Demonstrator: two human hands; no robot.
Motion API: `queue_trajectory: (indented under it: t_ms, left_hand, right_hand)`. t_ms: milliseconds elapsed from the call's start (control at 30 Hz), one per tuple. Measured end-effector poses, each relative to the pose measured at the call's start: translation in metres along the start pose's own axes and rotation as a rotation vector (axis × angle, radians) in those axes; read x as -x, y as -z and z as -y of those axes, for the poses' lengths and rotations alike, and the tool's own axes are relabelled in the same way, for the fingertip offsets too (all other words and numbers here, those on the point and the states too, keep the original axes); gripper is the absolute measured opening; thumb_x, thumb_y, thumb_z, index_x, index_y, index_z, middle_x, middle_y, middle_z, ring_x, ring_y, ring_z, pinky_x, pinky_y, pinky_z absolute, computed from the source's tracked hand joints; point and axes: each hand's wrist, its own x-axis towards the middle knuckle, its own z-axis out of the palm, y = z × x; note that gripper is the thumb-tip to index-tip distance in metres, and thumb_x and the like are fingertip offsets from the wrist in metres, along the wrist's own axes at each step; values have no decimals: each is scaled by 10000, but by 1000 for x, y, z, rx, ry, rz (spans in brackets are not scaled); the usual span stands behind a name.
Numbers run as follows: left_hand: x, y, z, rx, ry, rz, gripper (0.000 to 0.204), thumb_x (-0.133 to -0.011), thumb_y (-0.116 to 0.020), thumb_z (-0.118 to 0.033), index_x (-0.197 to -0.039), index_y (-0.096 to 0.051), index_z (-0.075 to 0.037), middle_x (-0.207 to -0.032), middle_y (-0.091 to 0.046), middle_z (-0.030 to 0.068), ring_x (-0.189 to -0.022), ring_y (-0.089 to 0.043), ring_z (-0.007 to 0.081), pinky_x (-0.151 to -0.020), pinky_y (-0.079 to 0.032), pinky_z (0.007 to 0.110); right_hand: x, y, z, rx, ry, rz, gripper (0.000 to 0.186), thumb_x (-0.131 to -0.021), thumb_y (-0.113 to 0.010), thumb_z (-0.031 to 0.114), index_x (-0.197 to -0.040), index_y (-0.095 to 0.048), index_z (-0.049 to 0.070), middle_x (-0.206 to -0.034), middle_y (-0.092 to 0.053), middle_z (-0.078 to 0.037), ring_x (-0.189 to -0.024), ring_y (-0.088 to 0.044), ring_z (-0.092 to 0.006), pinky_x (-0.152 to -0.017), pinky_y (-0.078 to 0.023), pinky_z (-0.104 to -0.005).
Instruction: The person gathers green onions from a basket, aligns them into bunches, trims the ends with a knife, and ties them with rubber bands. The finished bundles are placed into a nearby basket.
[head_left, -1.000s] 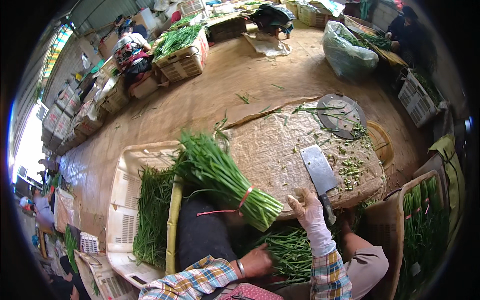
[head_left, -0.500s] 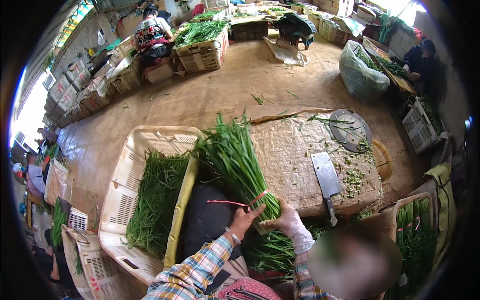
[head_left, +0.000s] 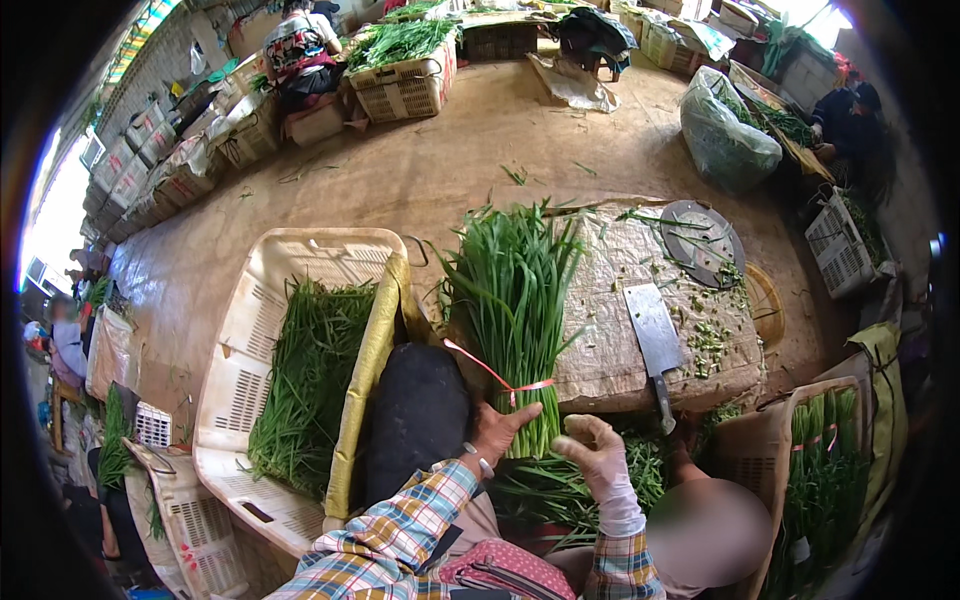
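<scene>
A thick bunch of long green chives (head_left: pixel 513 300) stands upright in front of me, leaves pointing away, bound low down by a pink tie (head_left: pixel 528 386) with a loose tail to the left. My left hand (head_left: pixel 496 430) grips the pale stem end just below the tie. To the right of the stems is my right hand (head_left: pixel 598 458), apart from the bunch, in a pale glove with fingers loosely bent and nothing visible in them. Loose chives (head_left: pixel 570 500) lie beneath both hands. A cleaver (head_left: pixel 653 330) rests on the covered board (head_left: pixel 595 350) at the right.
At my left stands a white plastic crate (head_left: pixel 225 400) full of loose greens. Another crate (head_left: pixel 760 450) at the right holds tied bunches. A round grey disc (head_left: pixel 700 240) and cut scraps lie on the board. Other people sit farther off among crates.
The bunch has swung from a leftward tilt to nearly upright and shifted right, still in my left hand. My right hand has let go of the stems and moved slightly away, toward the lower right.
</scene>
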Motion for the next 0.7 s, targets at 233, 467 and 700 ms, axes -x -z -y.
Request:
queue_trajectory:
  t_ms: [233, 467, 700]
  left_hand:
    - [9, -6, -16, 70, 16, 31, 649, -709, -834, -255, -1200, -513, 23, -1098, -616, 86, -962, -601, 166, -845, -500, 304]
    - [4, -5, 4, -5, 37, 80, 631, -684, -846, -221, -1180, -534, 11, -1074, -626, 80, -947, -607, 166, -843, -502, 299]
    - [5, -10, 1, -89, -31, -50, 664, -657, -852, -220, -1188, -527, 13, -1102, -613, 91, -974, -596, 182, -860, -492, 311]
  right_hand:
    - [-28, -18, -24, -100, -58, -104, 70, -805, -689, 42, -843, -665, -11, -714, -643, 0, -617, -554, -59, -577, -450, -209]
    - [-35, -18, -29, 383, 5, -165, 158, -780, -720, 145, -757, -643, 9, -620, -618, -23, -550, -523, -56, -523, -440, -251]
    - [-38, -12, -13, 22, -153, -65, 128, -785, -687, 99, -734, -614, 6, -643, -572, 17, -544, -476, -50, -490, -387, -207]
